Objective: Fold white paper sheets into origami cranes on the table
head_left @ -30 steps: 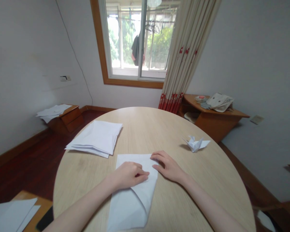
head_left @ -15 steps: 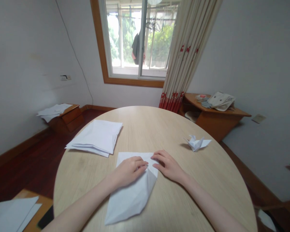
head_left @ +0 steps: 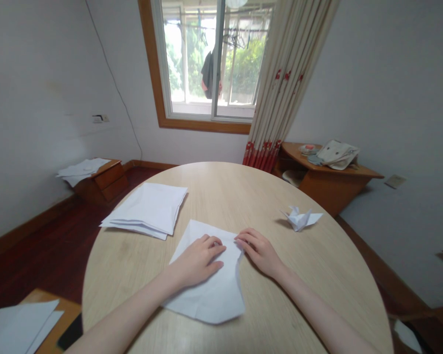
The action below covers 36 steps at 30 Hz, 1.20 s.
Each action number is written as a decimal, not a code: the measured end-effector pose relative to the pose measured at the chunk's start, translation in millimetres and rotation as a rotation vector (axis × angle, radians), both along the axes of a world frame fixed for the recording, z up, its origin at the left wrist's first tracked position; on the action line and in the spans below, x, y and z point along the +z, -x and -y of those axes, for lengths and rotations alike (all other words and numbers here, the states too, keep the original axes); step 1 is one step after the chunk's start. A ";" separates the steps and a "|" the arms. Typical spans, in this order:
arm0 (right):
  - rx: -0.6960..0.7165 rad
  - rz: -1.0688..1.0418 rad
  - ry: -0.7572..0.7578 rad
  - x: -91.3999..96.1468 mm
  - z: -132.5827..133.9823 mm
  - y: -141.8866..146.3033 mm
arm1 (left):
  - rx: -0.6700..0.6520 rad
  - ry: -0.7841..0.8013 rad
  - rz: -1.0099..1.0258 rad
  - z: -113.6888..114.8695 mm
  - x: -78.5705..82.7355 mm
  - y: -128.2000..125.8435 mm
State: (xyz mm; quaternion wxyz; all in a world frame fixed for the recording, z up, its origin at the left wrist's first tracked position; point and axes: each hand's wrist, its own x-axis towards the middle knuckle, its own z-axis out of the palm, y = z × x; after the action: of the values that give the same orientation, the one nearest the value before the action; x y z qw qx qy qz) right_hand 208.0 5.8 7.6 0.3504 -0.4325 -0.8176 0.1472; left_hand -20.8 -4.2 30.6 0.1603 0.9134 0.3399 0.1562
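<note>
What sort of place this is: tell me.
Most likely a room in a home: a window with a long patterned curtain, a round table, and a small drawer cabinet by the wall.

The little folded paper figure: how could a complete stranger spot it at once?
Find the round, pale wooden table. Toward its right edge, beyond the right hand, sits a small white paper figure. Its upright, pointed folds set it apart from the broad sheet under the left hand and the stack of paper on the left.
</note>
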 end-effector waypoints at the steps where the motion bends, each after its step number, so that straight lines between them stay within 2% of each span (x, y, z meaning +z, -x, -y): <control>1: -0.001 -0.013 0.007 0.1 0.1 0.3 | -0.004 -0.011 -0.013 -0.1 0.8 0.2; 8: 0.024 -0.057 0.052 0.6 1.8 0.7 | -0.007 -0.043 -0.114 0.3 2.2 0.3; 15: 0.062 -0.039 0.075 1.9 3.6 -1.9 | 0.041 -0.077 -0.156 3.9 -4.6 -4.6; 20: 0.037 -0.022 0.081 0.0 2.1 -2.0 | 0.055 -0.073 -0.130 3.2 -12.1 -5.6; 25: 0.031 0.040 0.021 -2.0 0.0 -1.0 | 0.060 -0.028 -0.104 0.6 -16.4 -5.2; 36: 0.048 0.221 -0.083 -11.9 -5.6 -1.8 | 0.009 0.161 0.050 1.9 -11.9 -5.6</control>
State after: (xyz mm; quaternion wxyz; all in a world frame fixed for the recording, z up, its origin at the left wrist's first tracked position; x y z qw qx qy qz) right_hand 209.8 11.4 -4.3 0.2719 -0.4115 -0.8668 0.0730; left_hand -15.2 -6.1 18.8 0.2410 0.8918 0.3515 0.1517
